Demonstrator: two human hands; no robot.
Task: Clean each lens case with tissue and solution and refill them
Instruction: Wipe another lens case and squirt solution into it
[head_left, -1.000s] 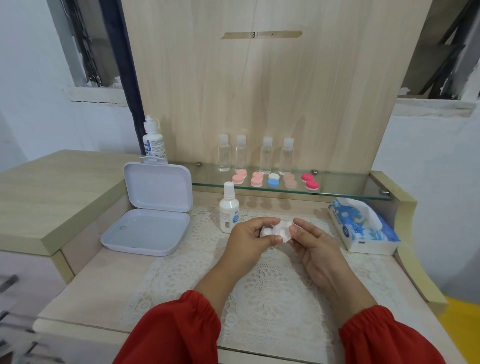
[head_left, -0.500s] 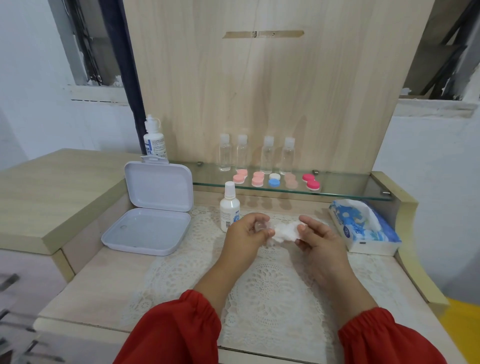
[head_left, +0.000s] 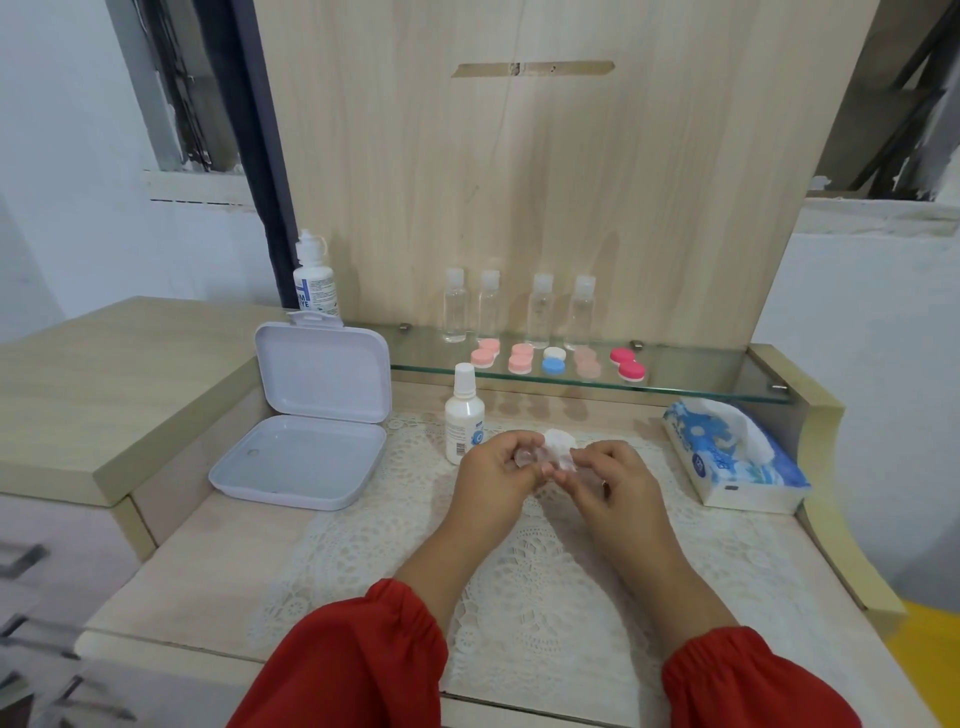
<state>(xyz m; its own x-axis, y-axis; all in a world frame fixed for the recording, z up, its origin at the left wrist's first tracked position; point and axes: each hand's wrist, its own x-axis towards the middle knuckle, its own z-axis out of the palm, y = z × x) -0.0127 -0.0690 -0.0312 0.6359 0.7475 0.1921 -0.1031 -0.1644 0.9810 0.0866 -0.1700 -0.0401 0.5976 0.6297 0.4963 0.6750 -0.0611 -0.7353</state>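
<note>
My left hand pinches a small clear lens case over the lace mat. My right hand grips a crumpled white tissue and presses it against the case. A small white solution bottle stands just left of my left hand. Several lens cases lie in a row on the glass shelf: pink ones, a white and blue one, a pale one and a red one.
An open white plastic box sits at the left. A larger solution bottle stands behind it. Several clear bottles line the back of the shelf. A blue tissue pack lies at the right. The lace mat covers the desk.
The tissue in my right hand has moved back against the case after being pulled slightly away. Both hands stay at the same place over the mat.
</note>
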